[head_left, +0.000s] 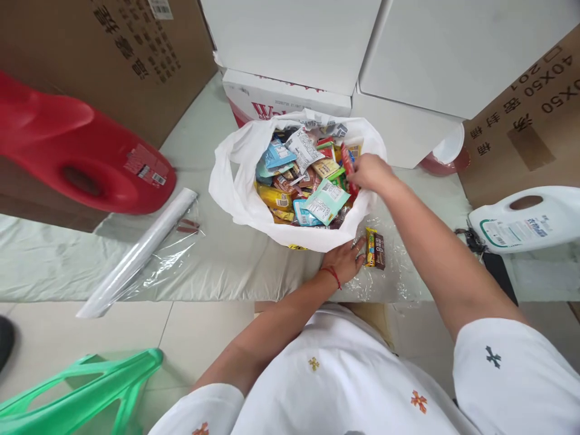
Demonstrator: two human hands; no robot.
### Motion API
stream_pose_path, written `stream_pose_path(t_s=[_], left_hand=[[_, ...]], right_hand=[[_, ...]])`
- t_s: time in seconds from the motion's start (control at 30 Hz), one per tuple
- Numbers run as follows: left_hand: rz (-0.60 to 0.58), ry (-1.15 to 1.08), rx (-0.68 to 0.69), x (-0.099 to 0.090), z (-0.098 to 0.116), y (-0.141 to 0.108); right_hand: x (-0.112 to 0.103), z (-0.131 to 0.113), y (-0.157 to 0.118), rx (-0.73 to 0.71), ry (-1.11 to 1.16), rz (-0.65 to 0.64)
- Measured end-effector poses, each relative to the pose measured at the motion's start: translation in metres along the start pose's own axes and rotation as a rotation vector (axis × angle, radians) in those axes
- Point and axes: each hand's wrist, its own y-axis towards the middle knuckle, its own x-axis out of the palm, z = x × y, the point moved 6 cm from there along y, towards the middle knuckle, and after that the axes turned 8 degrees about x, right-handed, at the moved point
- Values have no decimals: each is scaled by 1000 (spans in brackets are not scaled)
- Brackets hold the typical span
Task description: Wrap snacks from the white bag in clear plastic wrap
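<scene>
Head view: right hand (372,173) pinches a slim red shiny packet (348,162) inside the right rim of a white plastic carrier bag (238,202) full of small wrapped snacks (308,172). Left hand (345,261), fingers slightly spread, lies on the pale covered table (267,275) below the bag, just beside a yellow-and-brown wrapped bar (375,249).

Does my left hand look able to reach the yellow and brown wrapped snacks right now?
Probably yes: your left hand lies beside the yellow and brown wrapped snacks, with nothing solid between.
</scene>
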Motion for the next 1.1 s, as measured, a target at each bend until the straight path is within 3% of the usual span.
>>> stream_pose_path(t_s=[0.1, 0.2, 0.27, 0.43, 0.53, 0.6, 0.73, 0.83, 1.0, 1.1], left_hand=[[-20, -27, -18, -1, 0, -1], [-33, -42, -27, -3, -1, -1], [-34, -46, -25, -4, -1, -1], [-19, -46, -15, -6, 0, -2], [-4, -33, -8, -6, 0, -2], [12, -23, -5, -8, 0, -2], [81, -15, -1, -18, -1, -2], [123, -31, -25, -26, 0, -9], [219, -9, -151, -34, 4, -36], [211, 28, -322, -35, -2, -48]], right_hand=[[-44, 38, -41, 19, 498, 146], [-56, 80, -98, 55, 894, 193], [-35, 108, -134, 182, 995, 146], [64, 148, -192, 528, 1126, -59], [106, 148, -203, 572, 1146, -152], [120, 147, -205, 557, 1048, -155], [127, 156, -205, 506, 692, -12], [129, 154, -209, 459, 588, 47], [111, 113, -237, 310, 400, 295], [115, 71, -257, 102, 332, 269]])
